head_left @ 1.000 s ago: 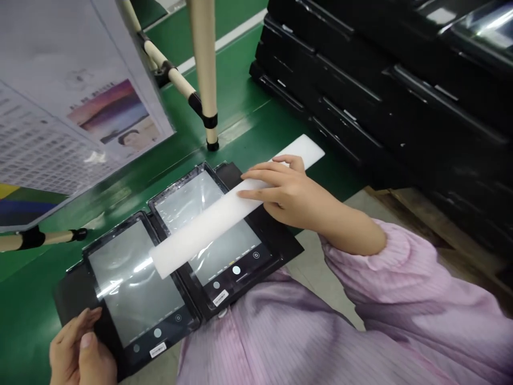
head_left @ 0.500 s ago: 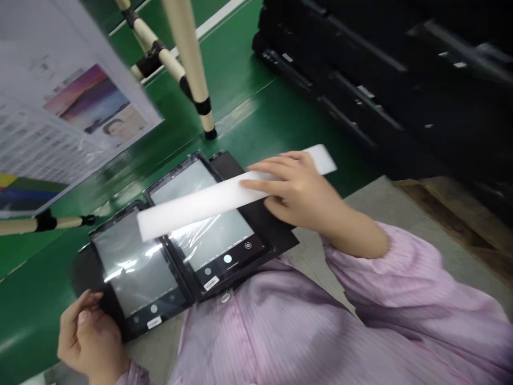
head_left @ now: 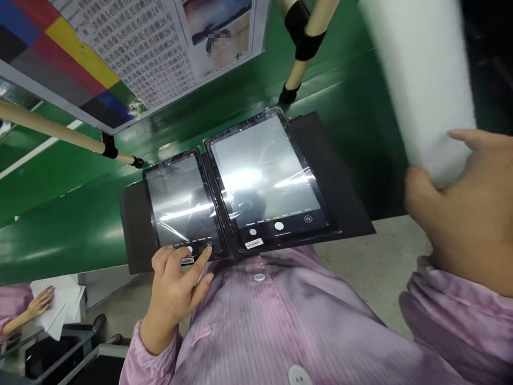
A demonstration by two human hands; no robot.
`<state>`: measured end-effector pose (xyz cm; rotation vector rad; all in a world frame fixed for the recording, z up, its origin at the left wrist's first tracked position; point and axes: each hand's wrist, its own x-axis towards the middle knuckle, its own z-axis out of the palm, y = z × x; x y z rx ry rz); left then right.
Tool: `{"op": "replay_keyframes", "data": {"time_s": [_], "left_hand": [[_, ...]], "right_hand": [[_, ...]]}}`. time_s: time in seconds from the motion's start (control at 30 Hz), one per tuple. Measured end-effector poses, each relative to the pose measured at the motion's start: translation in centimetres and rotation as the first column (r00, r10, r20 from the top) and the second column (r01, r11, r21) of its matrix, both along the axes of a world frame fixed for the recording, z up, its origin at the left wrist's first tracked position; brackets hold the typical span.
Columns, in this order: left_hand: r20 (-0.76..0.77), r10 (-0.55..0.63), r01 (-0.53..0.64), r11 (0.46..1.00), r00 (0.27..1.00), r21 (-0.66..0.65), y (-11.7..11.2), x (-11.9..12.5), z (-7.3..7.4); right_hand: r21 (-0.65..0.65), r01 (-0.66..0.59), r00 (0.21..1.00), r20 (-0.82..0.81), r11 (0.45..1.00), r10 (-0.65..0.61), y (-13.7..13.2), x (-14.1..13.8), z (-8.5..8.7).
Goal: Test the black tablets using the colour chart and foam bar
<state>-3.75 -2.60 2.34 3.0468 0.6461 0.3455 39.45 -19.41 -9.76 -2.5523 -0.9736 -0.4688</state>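
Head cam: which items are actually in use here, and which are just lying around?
In use:
left hand, fingertip on left tablet
right hand gripping white foam strip
right tablet
black tray under both tablets

Lying about:
test chart
frame tube
co-worker's hand on white sheets

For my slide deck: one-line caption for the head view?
Left hand touches the left tablet while right hand holds a white foam strip.

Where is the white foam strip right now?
The white foam strip is at the upper right of the head view, held in the right hand, right of the right-hand tablet and above the green table.
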Motion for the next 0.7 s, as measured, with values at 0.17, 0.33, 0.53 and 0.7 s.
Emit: {"op": "replay_keyframes", "data": {"time_s": [0.17, 0.33, 0.53, 0.7], "left_hand": [[0.061, 0.118, -0.119, 0.993, 0.991, 0.002, 0.3, -2.0, -0.6], [0.095, 0.620, -0.598, 0.780, 0.779, -0.181, 1.8, -5.1, -0.8], [-0.001, 0.898, -0.536, 0.261, 0.439, -0.803, 0.0, -3.1, -0.3], [0.013, 0.966, -0.309, 0.095, 0.259, -0.946, -0.4, -1.8, -0.1]], "right_hand": [[-0.096, 0.100, 0.990, -0.091, 0.990, -0.108, -0.3, -1.1, 1.8], [0.229, -0.425, 0.896, -0.030, 0.875, 0.443, -0.2, -5.7, 6.1], [0.173, -0.705, 0.696, -0.016, 0.688, 0.718, 1.0, -10.6, 8.9], [0.289, -0.626, 0.737, -0.084, 0.724, 0.671, 1.1, -10.3, 7.7]]}}
